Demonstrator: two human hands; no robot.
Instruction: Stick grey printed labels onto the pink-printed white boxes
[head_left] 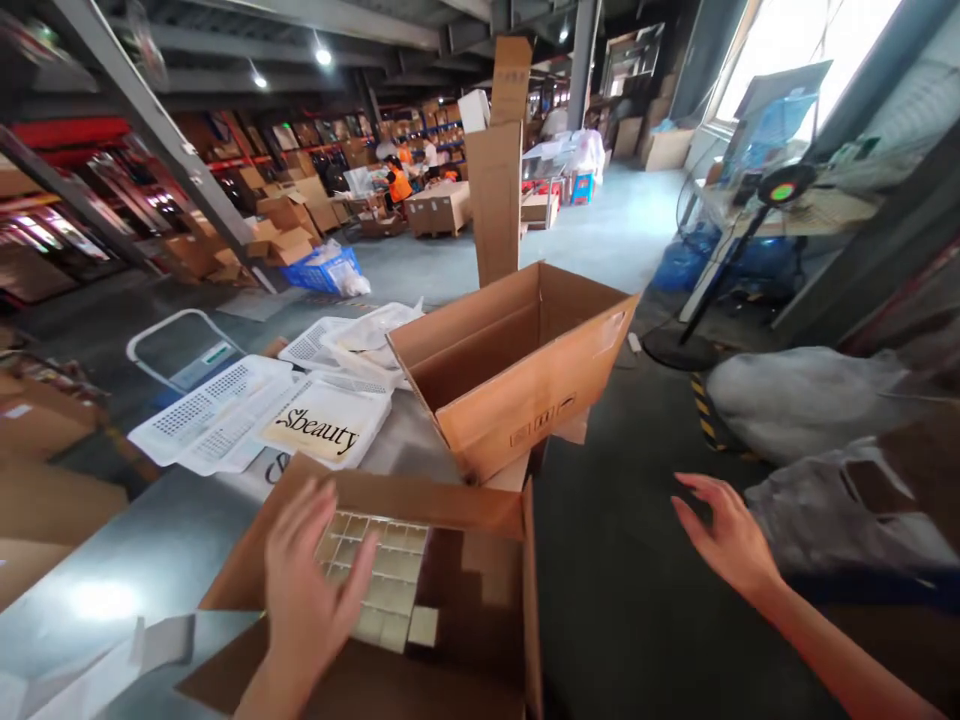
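The open carton [480, 600] at the near edge of the metal table [150, 560] holds a layer of small pale square boxes [379, 570] packed in rows against its far left corner; the right part of the carton's floor is bare and in shadow. The left hand [311, 575] reaches into this carton from the near side, palm down, fingers spread and slightly bent, fingertips resting on or just above the near left rows of small boxes; it grips nothing. Its forearm comes up from the bottom edge over the carton's near flap.

The right hand [724, 535] hangs in the air well to the right of the carton, out past the table edge and above the dark floor. It is open and empty, palm turned towards the carton, fingers loosely spread, with the forearm running down to the lower right corner.

Just beyond the carton stands a second, larger cardboard box [517, 385], open-topped and tilted, seemingly empty. Left of that box lie white plastic packets, one printed "Sbeauty" [326, 425], among perforated white trays [217, 410]. A tall upright cardboard piece [496, 190] rises behind the larger box. Right of the carton, across the floor, lie grey sacks [810, 400] and a standing fan [780, 190].
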